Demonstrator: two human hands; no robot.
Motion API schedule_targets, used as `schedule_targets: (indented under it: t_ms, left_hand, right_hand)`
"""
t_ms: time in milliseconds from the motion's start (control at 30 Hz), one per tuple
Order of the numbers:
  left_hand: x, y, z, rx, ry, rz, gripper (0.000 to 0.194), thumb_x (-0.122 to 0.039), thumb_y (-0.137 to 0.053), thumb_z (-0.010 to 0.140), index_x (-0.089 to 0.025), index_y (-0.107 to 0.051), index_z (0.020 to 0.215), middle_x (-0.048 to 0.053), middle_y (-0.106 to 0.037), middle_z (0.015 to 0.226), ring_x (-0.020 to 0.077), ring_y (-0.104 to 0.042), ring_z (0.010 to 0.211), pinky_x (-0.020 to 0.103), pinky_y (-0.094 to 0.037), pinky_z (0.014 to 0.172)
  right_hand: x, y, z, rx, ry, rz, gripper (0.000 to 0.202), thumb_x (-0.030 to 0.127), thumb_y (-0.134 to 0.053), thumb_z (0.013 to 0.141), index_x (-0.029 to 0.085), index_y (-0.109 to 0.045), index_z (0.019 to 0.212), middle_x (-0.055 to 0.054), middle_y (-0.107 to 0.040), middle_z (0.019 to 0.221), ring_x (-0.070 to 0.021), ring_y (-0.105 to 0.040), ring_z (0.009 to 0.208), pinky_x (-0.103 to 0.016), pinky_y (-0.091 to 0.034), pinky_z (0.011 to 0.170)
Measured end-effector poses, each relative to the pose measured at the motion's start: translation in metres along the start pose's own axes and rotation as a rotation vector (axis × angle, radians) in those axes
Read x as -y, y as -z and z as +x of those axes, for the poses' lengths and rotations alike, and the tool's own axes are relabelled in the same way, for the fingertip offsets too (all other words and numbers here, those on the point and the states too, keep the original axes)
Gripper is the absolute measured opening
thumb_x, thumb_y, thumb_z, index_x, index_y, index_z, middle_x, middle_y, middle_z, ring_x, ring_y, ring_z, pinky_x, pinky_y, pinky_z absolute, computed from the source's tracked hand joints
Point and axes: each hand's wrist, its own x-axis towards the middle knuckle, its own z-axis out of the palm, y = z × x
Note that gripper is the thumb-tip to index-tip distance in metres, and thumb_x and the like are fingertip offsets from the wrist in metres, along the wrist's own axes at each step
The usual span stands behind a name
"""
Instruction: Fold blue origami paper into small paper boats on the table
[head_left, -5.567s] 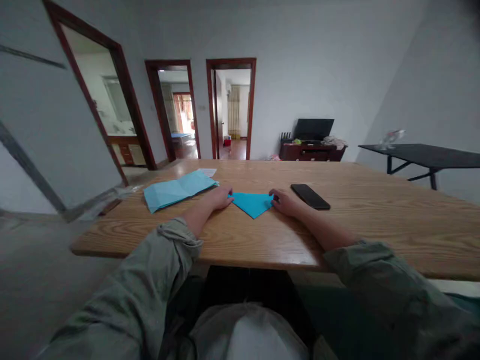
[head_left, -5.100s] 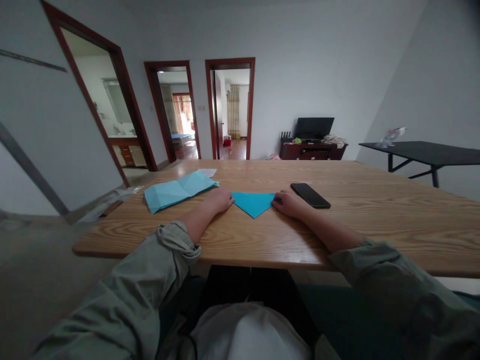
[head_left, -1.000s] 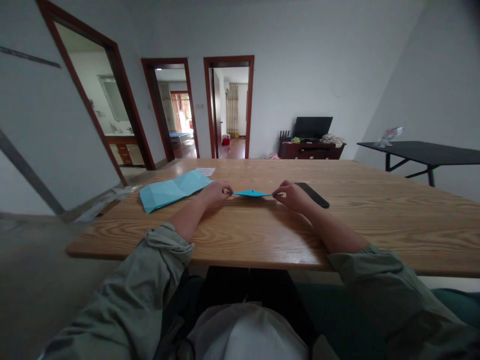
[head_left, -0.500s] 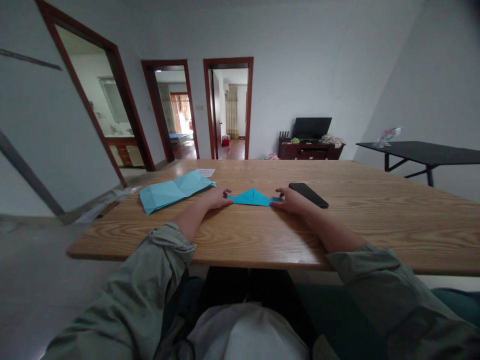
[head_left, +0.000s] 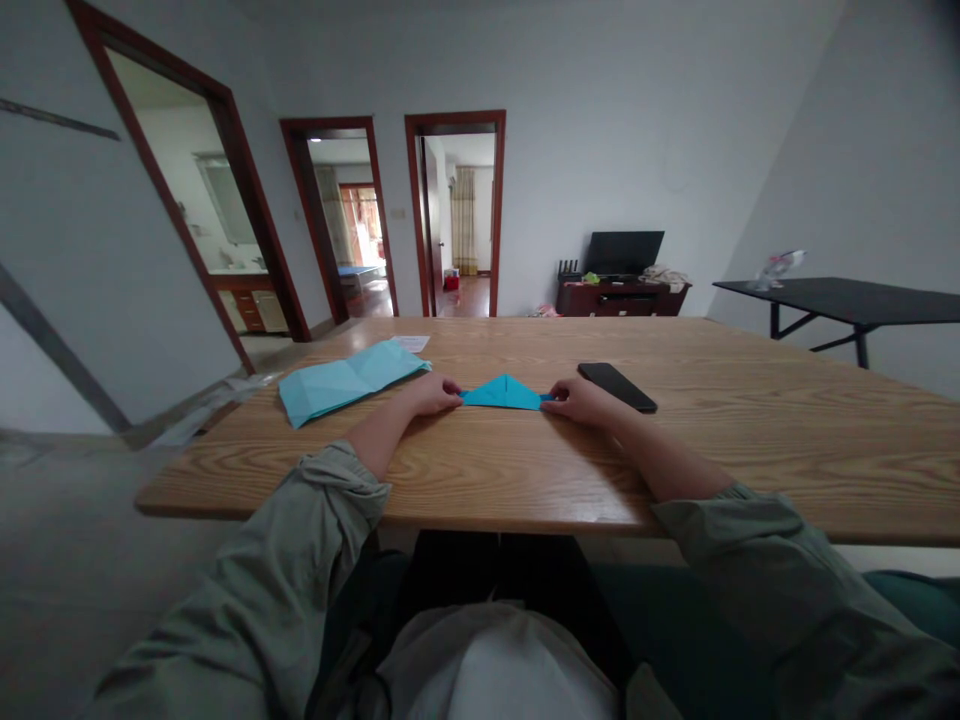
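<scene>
Blue folded paper triangle [head_left: 504,393]: flat on wooden surface [head_left: 750,420], long axis left-right, apex pointing away | left hand [head_left: 433,392]: grip pinching left corner | right hand [head_left: 583,400]: grip pinching right corner

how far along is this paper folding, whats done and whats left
Done: the blue paper is already folded into a flat triangle, apex pointing away, lying on the wooden table. In hand: the left hand pinches its left corner and the right hand its right corner. Left: it is only a plain triangle, so any finished shape is some folds away. The creased light blue sheet and the phone lie untouched.
</scene>
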Motion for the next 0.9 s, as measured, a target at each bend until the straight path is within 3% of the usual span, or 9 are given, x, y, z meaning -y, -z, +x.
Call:
schedule_targets:
  t_ms: [267,433,600,667,733,800,900]
  left_hand:
    - [-0.006,0.002,-0.006,-0.012,-0.072,0.120,0.034,-0.039,-0.056,0.077,-0.019,-0.073,0.098,0.003,-0.072,0.084,0.0141,-0.060,0.069,0.022,-0.042,0.062]
    - [-0.014,0.003,-0.008,-0.062,-0.195,0.292,0.025,-0.033,-0.056,0.078,-0.021,-0.075,0.089,0.004,-0.072,0.090,0.0160,-0.061,0.079,0.024,-0.043,0.074]
    - [-0.028,0.004,-0.016,-0.055,-0.186,0.432,0.029,-0.037,-0.050,0.083,-0.022,-0.073,0.094,0.006,-0.072,0.090,0.0187,-0.062,0.081,0.027,-0.042,0.076]
    - [-0.033,0.002,-0.020,-0.010,-0.178,0.438,0.035,-0.043,-0.047,0.085,-0.023,-0.071,0.101,0.007,-0.071,0.099,0.0202,-0.062,0.090,0.028,-0.042,0.081]
    - [-0.037,-0.003,-0.022,0.049,-0.180,0.415,0.045,-0.050,-0.044,0.086,-0.023,-0.063,0.118,0.007,-0.064,0.120,0.0218,-0.057,0.109,0.028,-0.039,0.092]
    - [-0.041,-0.012,-0.023,0.095,-0.166,0.411,0.061,-0.056,-0.040,0.086,-0.020,-0.049,0.134,0.009,-0.046,0.142,0.0230,-0.042,0.129,0.030,-0.030,0.104]
    - [-0.043,-0.024,-0.022,0.125,-0.119,0.451,0.077,-0.063,-0.029,0.087,-0.011,-0.032,0.144,0.014,-0.023,0.152,0.0252,-0.022,0.141,0.035,-0.017,0.112]
  right_hand:
    - [0.005,0.001,-0.004,-0.007,0.098,-0.020,0.027,0.043,-0.062,0.077,0.020,-0.071,0.089,-0.006,-0.071,0.083,-0.0172,-0.062,0.069,-0.026,-0.046,0.060]
    - [0.014,0.002,-0.009,-0.042,0.281,-0.157,0.024,0.037,-0.057,0.080,0.021,-0.074,0.087,-0.008,-0.071,0.096,-0.0221,-0.064,0.085,-0.029,-0.047,0.077]
    - [0.017,-0.001,-0.010,0.016,0.288,-0.193,0.030,0.040,-0.053,0.084,0.027,-0.073,0.102,-0.005,-0.071,0.103,-0.0265,-0.063,0.101,-0.033,-0.045,0.090]
    - [0.016,-0.004,-0.011,0.054,0.291,-0.195,0.037,0.045,-0.049,0.086,0.029,-0.068,0.114,-0.004,-0.068,0.114,-0.0268,-0.059,0.110,-0.035,-0.043,0.095]
    - [0.017,-0.009,-0.012,0.088,0.305,-0.199,0.050,0.051,-0.042,0.088,0.027,-0.057,0.129,-0.005,-0.058,0.130,-0.0274,-0.050,0.122,-0.038,-0.038,0.102]
    - [0.019,-0.015,-0.014,0.111,0.310,-0.211,0.065,0.057,-0.034,0.089,0.019,-0.043,0.141,-0.010,-0.042,0.144,-0.0284,-0.038,0.133,-0.042,-0.031,0.108]
    - [0.023,-0.023,-0.016,0.122,0.285,-0.228,0.079,0.065,-0.026,0.088,0.012,-0.030,0.147,-0.016,-0.028,0.150,-0.0296,-0.026,0.139,-0.044,-0.023,0.112]
